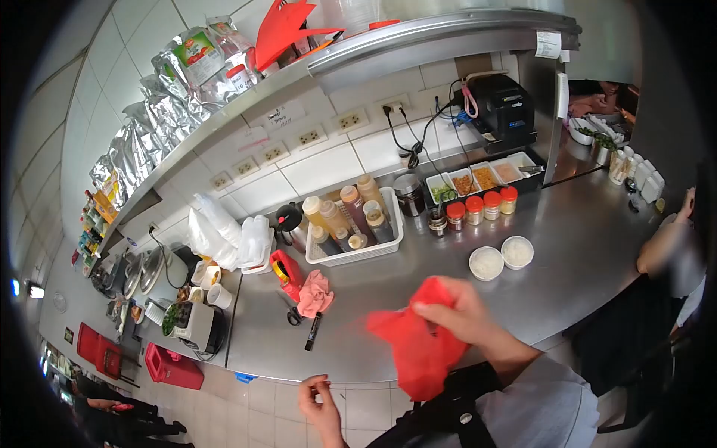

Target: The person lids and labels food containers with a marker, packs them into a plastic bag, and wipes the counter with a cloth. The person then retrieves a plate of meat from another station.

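My right hand (452, 310) is closed around a bunched red cloth (422, 351), which hangs down over the counter's front edge and is slightly blurred on its left side. Lower and to the left, my left hand (321, 407) is just off the counter edge, its fingers loosely bent and nothing visible in them. Nearest to it on the steel counter (358, 313) lie a black marker (313, 331) and a pair of scissors (293, 316). A crumpled pink cloth (315, 293) rests beside a red container (286, 274). Two white bowls of rice, a left bowl (486, 263) and a right bowl (517, 252), stand beyond my right hand.
A white basket (355, 257) holds several sauce bottles. Red-lidded jars (473, 211) stand before a tray of chopped ingredients (485, 177). A black printer (502, 108) sits at the back under a shelf (441, 43). Another person's arm (665, 235) is at the right.
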The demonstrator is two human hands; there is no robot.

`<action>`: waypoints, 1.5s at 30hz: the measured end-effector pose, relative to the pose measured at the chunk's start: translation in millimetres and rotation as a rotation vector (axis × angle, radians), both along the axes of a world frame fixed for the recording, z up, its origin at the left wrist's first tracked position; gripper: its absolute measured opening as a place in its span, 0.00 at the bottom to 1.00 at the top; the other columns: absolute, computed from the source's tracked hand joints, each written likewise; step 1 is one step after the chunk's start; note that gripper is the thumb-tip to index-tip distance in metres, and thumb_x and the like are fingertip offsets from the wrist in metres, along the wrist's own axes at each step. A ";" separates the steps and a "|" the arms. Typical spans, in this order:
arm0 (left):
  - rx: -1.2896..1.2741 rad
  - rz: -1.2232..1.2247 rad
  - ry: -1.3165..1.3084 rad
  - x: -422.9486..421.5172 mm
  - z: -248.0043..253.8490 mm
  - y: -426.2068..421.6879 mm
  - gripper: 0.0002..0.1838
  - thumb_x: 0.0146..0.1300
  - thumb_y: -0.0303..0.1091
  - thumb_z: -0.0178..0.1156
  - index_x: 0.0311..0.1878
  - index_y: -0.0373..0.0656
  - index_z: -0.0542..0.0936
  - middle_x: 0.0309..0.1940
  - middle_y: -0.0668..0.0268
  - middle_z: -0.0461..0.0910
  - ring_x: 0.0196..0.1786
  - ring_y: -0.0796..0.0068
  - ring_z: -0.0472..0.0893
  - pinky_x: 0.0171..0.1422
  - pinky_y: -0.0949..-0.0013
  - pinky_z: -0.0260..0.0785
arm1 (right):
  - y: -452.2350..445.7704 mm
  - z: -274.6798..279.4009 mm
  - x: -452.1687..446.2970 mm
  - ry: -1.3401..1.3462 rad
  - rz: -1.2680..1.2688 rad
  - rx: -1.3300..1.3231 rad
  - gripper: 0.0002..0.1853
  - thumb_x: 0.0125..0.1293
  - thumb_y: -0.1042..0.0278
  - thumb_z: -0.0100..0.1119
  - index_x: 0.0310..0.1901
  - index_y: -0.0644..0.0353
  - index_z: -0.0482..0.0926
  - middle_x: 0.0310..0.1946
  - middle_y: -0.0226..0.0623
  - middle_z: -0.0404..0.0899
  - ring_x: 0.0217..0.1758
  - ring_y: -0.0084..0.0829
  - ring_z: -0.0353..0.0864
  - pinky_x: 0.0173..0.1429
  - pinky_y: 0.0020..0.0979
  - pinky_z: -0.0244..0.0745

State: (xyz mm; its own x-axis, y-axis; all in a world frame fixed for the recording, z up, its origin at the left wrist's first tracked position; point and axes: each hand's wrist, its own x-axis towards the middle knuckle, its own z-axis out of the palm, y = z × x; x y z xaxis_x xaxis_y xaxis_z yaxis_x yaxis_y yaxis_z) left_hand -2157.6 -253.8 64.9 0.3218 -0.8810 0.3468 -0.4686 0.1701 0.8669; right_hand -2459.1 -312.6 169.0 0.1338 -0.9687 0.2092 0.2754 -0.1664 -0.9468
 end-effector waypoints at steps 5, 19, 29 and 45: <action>0.014 -0.137 -0.131 -27.5 -51.0 17.6 0.06 0.59 0.17 0.54 0.36 0.38 0.78 0.31 0.60 0.80 0.30 0.69 0.80 0.35 0.70 0.71 | 44.3 0.6 -44.8 0.065 -0.376 -0.072 0.05 0.62 0.74 0.62 0.32 0.64 0.76 0.23 0.26 0.76 0.21 0.15 0.73 0.25 0.22 0.67; -0.020 -0.518 -0.343 -123.9 -39.4 17.5 0.07 0.56 0.18 0.56 0.35 0.40 0.79 0.35 0.59 0.81 0.33 0.60 0.80 0.36 0.65 0.73 | 67.3 -41.2 -226.1 0.605 -1.149 0.005 0.11 0.58 0.67 0.63 0.27 0.66 0.76 0.17 0.35 0.71 0.23 0.21 0.65 0.29 0.29 0.64; -0.007 -0.597 -0.370 -264.8 -49.2 -0.3 0.08 0.56 0.20 0.56 0.37 0.42 0.79 0.36 0.60 0.81 0.35 0.60 0.81 0.37 0.64 0.73 | 45.4 -48.4 -342.1 0.511 -1.220 -0.002 0.09 0.60 0.70 0.61 0.28 0.67 0.75 0.18 0.32 0.70 0.25 0.19 0.66 0.32 0.28 0.65; 0.001 -0.443 -0.516 -322.0 -57.3 9.7 0.09 0.55 0.18 0.55 0.37 0.41 0.79 0.34 0.61 0.80 0.31 0.61 0.80 0.34 0.65 0.72 | -79.7 -51.7 -443.2 0.556 -1.148 -0.211 0.12 0.62 0.64 0.61 0.31 0.66 0.76 0.20 0.43 0.75 0.24 0.31 0.71 0.35 0.33 0.68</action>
